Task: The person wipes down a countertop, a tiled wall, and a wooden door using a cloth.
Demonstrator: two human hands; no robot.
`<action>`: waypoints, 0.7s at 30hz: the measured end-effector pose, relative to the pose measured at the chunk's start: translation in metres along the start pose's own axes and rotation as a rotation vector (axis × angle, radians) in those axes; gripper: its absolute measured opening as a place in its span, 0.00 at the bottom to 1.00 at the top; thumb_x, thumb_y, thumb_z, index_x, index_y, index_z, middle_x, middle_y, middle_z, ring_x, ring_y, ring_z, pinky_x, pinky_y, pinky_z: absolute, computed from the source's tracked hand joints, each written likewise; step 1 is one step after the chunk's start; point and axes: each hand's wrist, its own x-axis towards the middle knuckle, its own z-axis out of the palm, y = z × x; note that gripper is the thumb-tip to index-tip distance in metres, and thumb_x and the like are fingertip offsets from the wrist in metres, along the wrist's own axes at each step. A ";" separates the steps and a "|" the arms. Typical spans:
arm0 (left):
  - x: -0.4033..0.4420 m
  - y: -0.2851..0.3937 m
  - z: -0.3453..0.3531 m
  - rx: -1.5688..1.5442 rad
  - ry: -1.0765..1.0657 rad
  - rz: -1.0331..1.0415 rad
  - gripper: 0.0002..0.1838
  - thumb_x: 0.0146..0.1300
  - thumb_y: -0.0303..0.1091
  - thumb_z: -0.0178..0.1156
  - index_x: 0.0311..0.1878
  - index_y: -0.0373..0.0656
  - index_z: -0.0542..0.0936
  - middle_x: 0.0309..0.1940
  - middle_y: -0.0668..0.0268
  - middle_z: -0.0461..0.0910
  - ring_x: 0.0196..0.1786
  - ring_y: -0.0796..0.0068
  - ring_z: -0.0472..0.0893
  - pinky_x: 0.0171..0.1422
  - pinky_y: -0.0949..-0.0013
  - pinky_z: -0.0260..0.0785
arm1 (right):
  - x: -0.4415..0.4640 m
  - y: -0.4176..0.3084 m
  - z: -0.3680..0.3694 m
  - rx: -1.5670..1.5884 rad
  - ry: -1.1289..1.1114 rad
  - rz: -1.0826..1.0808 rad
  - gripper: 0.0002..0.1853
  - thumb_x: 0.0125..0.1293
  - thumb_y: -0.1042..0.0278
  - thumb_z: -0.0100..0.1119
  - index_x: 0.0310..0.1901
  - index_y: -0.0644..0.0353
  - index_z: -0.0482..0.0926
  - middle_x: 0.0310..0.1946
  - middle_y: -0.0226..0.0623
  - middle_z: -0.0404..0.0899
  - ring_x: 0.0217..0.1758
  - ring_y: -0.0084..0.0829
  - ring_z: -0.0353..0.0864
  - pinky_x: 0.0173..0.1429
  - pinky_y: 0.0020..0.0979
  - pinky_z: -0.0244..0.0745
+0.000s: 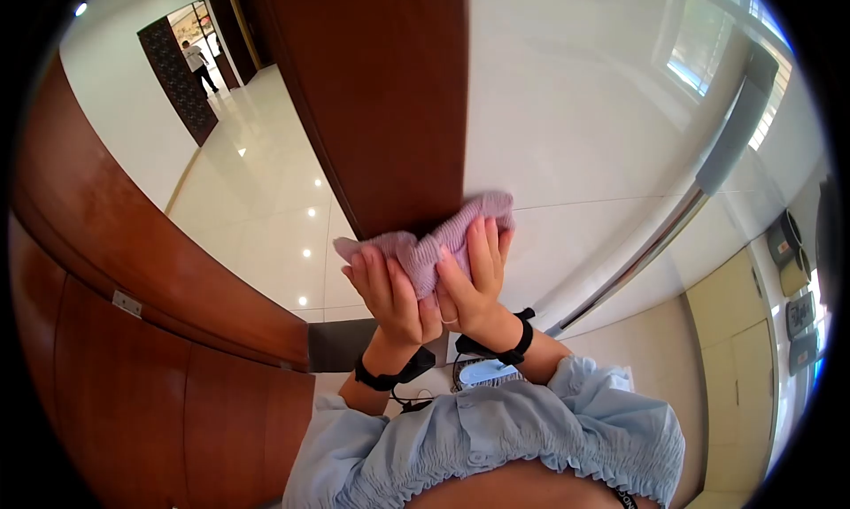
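Observation:
A mauve ribbed cloth (434,252) is bunched between my two hands against the lower visible part of a dark brown wooden door frame (381,93). My left hand (394,301) holds the cloth's left part, with its fingers pointing up along it. Over the right part, my right hand (478,283) presses with fingers curled against the fabric. The two hands meet at the thumbs and wrists. A black band circles each wrist. The cloth hides the part of the frame directly behind it.
A brown wooden door (133,376) with a metal hinge (127,304) stands at left. White wall tiles (558,111) and a long grey-and-metal bar (655,243) lie to the right, near cream cabinets (735,367). A person (197,65) stands in the far doorway.

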 end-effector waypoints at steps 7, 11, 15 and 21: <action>-0.130 -0.028 0.019 -0.089 -0.052 0.189 0.35 0.68 0.45 0.38 0.67 0.22 0.55 0.71 0.36 0.46 0.73 0.29 0.45 0.74 0.34 0.37 | -0.137 -0.008 0.018 -0.118 -0.073 0.052 0.19 0.64 0.59 0.51 0.54 0.58 0.78 0.63 0.66 0.62 0.68 0.65 0.60 0.74 0.58 0.40; -0.065 -0.036 0.010 -0.170 -0.035 0.231 0.35 0.68 0.44 0.39 0.67 0.21 0.56 0.72 0.35 0.46 0.73 0.29 0.44 0.74 0.35 0.37 | -0.077 -0.011 0.018 -0.101 -0.020 0.076 0.20 0.64 0.62 0.52 0.55 0.61 0.77 0.64 0.69 0.60 0.69 0.67 0.58 0.74 0.58 0.41; 0.021 -0.031 -0.002 -0.194 -0.017 0.208 0.36 0.69 0.45 0.38 0.69 0.22 0.53 0.72 0.35 0.44 0.74 0.33 0.44 0.76 0.40 0.36 | 0.004 -0.015 0.009 -0.098 -0.006 0.086 0.19 0.64 0.66 0.50 0.55 0.62 0.76 0.65 0.71 0.58 0.69 0.68 0.57 0.74 0.58 0.41; -0.038 -0.034 0.007 -0.284 -0.035 0.213 0.35 0.69 0.44 0.39 0.68 0.21 0.54 0.72 0.35 0.42 0.75 0.34 0.42 0.75 0.38 0.39 | -0.054 -0.017 0.021 -0.079 0.084 0.095 0.18 0.64 0.66 0.51 0.53 0.64 0.75 0.65 0.72 0.55 0.68 0.72 0.56 0.71 0.64 0.42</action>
